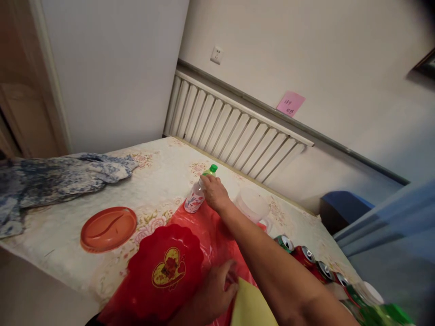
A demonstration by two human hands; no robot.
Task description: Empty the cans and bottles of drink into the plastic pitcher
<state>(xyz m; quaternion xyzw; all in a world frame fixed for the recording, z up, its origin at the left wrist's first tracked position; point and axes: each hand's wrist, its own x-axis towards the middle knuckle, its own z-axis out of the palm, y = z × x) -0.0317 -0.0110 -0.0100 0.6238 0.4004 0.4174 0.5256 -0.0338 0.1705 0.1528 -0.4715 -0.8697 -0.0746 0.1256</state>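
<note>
My right hand (215, 192) reaches across to a clear bottle (195, 199) with a white and red label, its fingers closed round the bottle's top. Right behind that bottle stands another one with a green cap (213, 168). My left hand (217, 292) is low in the middle, fingers curled at a crumpled red plastic bag (199, 228), beside a yellow sheet-like thing (253, 305). A red scalloped tray (139, 276) with a gold heart print lies left of my left hand. The bag is partly hidden under my right forearm.
An orange divided plate (108, 229) lies on the flowered tablecloth (159, 158), with bunched patterned cloth (68, 179) at the far left. Several cans (304, 256) line the right side near a translucent container (252, 203). A radiator (231, 131) stands behind the table; a blue-topped bin (343, 208) is right.
</note>
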